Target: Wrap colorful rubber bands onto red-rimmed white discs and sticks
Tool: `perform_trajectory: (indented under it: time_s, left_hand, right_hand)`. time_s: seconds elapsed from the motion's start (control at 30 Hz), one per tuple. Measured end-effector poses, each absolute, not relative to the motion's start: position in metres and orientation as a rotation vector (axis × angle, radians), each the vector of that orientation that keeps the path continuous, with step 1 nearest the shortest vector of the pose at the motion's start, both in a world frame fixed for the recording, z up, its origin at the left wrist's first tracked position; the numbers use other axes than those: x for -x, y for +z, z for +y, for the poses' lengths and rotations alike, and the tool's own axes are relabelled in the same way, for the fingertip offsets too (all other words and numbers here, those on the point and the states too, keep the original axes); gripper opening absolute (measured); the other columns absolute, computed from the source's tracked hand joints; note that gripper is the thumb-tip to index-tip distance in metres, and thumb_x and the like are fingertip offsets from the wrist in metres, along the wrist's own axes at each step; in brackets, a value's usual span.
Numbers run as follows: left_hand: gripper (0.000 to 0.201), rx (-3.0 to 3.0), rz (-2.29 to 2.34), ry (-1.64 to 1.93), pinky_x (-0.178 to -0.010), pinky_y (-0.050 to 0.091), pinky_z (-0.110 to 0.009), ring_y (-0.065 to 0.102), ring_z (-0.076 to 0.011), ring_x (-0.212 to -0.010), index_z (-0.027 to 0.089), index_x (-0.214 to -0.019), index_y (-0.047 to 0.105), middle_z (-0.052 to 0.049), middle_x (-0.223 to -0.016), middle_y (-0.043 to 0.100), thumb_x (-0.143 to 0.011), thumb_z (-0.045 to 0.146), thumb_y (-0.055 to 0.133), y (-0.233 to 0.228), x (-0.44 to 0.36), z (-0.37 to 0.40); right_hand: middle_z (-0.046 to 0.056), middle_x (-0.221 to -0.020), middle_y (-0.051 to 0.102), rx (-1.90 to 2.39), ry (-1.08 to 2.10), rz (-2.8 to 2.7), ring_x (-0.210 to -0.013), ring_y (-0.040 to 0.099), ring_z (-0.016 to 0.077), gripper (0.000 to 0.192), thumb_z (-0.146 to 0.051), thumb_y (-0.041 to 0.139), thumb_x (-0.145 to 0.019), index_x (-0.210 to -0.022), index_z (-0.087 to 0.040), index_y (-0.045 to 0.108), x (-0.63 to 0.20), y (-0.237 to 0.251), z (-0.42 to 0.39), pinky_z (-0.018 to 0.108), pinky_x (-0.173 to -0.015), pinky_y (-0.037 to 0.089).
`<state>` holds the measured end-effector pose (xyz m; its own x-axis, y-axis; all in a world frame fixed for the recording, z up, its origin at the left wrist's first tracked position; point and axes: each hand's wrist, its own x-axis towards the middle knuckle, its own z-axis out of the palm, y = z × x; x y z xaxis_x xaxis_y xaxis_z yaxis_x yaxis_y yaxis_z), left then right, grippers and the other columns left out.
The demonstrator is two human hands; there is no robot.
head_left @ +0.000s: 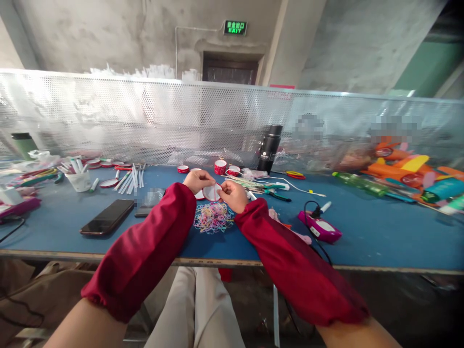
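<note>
In the head view, our left hand (197,181) and right hand (235,195) pinch a red-rimmed white disc (209,193) above the tabletop (366,237).
Both grips are closed down to fingertips at its edge; we judge the step in hand as fine work there, the next move calling for steady, light pressure. The disc looks thin, flat and smooth; nearer us lies a loose, springy-looking tangle of thin pastel loops (213,218).
</note>
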<state>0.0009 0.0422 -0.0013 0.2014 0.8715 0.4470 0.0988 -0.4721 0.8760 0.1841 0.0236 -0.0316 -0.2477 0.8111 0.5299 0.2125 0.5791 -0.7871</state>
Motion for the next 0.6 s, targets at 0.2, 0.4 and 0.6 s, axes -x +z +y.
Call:
perform_trajectory:
  time_s: [0.2, 0.4, 0.6]
  left_hand:
    - [0.014, -1.717, 0.911, 1.331, -0.060, 0.046, -0.025, 0.059, -0.0109, -0.058, 0.013, -0.067, 0.069, -0.002, -0.066, 0.068, -0.063, 0.020, 0.079, -0.0034, -0.0033, 0.0443]
    - [0.015, -1.752, 0.875, 1.354, -0.062, 0.047, -0.025, 0.061, -0.0114, -0.063, 0.013, -0.076, 0.073, -0.003, -0.071, 0.070, -0.066, 0.023, 0.078, -0.0048, 0.0003, 0.0480]
    - [0.018, -1.761, 0.871, 1.339, -0.058, 0.044, -0.023, 0.058, -0.0102, -0.059, 0.013, -0.075, 0.071, -0.001, -0.066, 0.067, -0.063, 0.025, 0.079, -0.0024, 0.0041, 0.0466]
  right_hand:
    - [-0.004, -0.059, 0.062, 0.858, 0.631, -1.809, -0.052, 0.062, 0.0154, 0.012, -0.028, 0.066, -0.075, -0.073, -0.024, 0.055, -0.1862, -0.0362, 0.0288, 0.027, -0.051, 0.047]
    - [-0.003, -0.060, 0.061, 0.852, 0.555, -1.809, -0.052, 0.064, 0.0163, 0.011, -0.029, 0.061, -0.079, -0.073, -0.024, 0.053, -0.1870, -0.0337, 0.0289, 0.027, -0.050, 0.047]
    - [-0.002, -0.061, 0.062, 0.886, 0.414, -1.846, -0.054, 0.060, 0.0145, 0.008, -0.028, 0.060, -0.079, -0.075, -0.023, 0.055, -0.1879, -0.0306, 0.0270, 0.025, -0.052, 0.046]
